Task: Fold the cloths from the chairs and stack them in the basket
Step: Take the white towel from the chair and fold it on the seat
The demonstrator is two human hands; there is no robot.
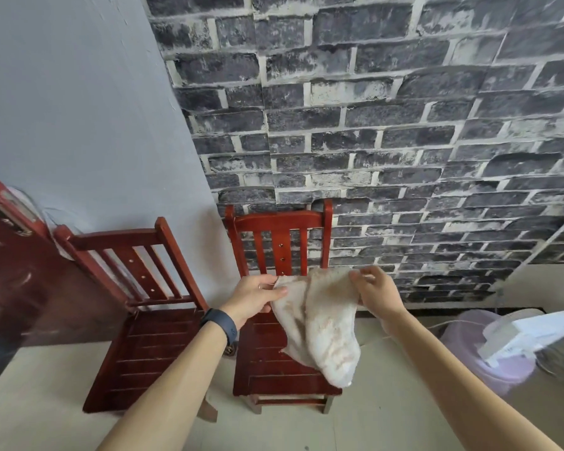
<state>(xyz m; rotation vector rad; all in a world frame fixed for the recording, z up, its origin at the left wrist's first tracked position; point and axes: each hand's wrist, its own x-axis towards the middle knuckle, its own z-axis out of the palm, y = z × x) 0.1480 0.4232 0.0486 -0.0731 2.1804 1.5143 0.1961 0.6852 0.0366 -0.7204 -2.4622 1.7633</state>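
The cloth (319, 320) is held in the air above the seat of the right chair (274, 366); the left hand (256, 296) pinches its upper left corner and the right hand (376, 292) grips its upper right corner, fingers curled on the fabric; the top edge runs between the hands, and the long part hangs down and a little to the right, so both hands are equally near it; the left chair (137, 346) carries no cloth; no basket is in view; I can read no label or writing anywhere.

We face a dark brick-pattern wall (404, 125) | plain grey wall (62, 109) at our left | red-brown door (10, 271) beside it | pale floor (355, 428) below
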